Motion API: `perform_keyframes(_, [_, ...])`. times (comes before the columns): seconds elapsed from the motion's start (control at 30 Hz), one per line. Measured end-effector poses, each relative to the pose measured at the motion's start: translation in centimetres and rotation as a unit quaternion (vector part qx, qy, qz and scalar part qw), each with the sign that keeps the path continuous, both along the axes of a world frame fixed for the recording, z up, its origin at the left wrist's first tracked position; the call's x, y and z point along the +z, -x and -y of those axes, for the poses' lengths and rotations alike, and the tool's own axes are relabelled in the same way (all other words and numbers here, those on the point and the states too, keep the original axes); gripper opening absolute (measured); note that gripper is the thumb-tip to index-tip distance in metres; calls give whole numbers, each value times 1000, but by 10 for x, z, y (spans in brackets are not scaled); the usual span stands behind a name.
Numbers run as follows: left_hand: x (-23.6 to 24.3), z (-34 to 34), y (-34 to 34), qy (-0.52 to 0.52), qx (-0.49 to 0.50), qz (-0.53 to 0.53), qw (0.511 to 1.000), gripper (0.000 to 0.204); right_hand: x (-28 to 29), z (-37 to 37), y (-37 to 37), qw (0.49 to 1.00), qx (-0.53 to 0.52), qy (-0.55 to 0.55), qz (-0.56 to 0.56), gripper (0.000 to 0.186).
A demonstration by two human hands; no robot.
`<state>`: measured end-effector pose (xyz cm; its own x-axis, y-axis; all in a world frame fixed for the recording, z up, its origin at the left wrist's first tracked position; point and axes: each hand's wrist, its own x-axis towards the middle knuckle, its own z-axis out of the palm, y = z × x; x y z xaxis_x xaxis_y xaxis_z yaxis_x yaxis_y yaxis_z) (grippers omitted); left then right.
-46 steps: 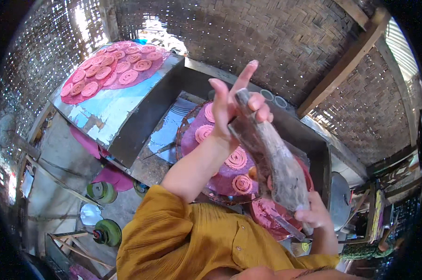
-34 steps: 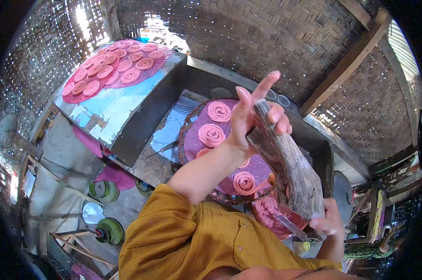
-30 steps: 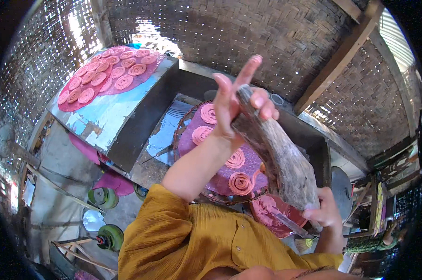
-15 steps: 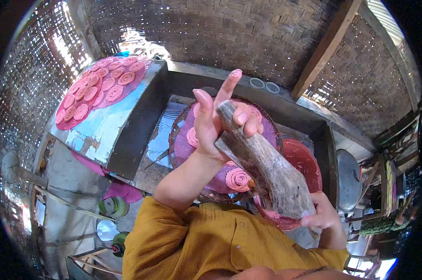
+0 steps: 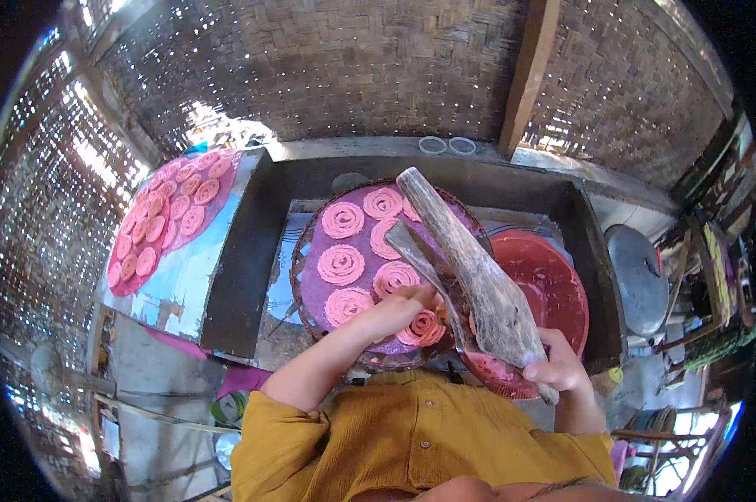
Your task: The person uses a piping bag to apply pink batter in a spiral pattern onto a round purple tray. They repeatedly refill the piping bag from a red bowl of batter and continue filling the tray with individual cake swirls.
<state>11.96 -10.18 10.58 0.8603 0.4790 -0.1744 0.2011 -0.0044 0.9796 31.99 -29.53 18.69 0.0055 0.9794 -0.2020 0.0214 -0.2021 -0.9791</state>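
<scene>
A weathered wooden hand press point(image 5: 487, 289), made of two long pieces joined near one end, slants over the work area. My right hand point(image 5: 558, 364) is closed round its lower end. My left hand point(image 5: 403, 309) is low over the round tray, beside the underside of the press. Its fingers are bent together, and their tips are partly hidden next to an orange-brown part point(image 5: 436, 305). Just below them lies a pink dough coil point(image 5: 421, 329). Several more pink spiral coils point(image 5: 341, 264) rest on the purple sheet point(image 5: 311, 280) that lines the woven tray point(image 5: 295, 289).
A red basin point(image 5: 574, 305) with pink residue stands right of the tray. On the left, a blue-white board point(image 5: 186, 289) bears several coils on pink sheets. Two white rings point(image 5: 446, 146) sit on the back ledge. A dark lid point(image 5: 637, 268) leans at the right.
My left hand has come down from the upper end of the press to the tray beside its underside. My right hand still holds the lower end. The view has shifted slightly.
</scene>
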Motion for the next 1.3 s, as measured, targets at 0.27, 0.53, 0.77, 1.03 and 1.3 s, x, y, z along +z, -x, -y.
perform_keyframes(0.27, [-12,3,5,-418,7,-60,907,35,-17,9,-12,991,-111,-13,-68,71])
perform_keyframes(0.53, [-4,2,3,-510,-11,-80,856,24,-31,26,-35,975,-201,-70,-62,64])
perform_keyframes(0.77, [49,4,-10,-192,-80,-69,976,30,-22,35,-38,954,-260,-135,-60,71])
perform_keyframes(1.03, [74,36,-66,-520,-111,206,821,36,-2,42,-39,936,-296,-189,-32,72])
perform_keyframes(1.3, [123,-32,-65,343,-64,396,850,81,-25,22,-19,987,-34,0,-159,72])
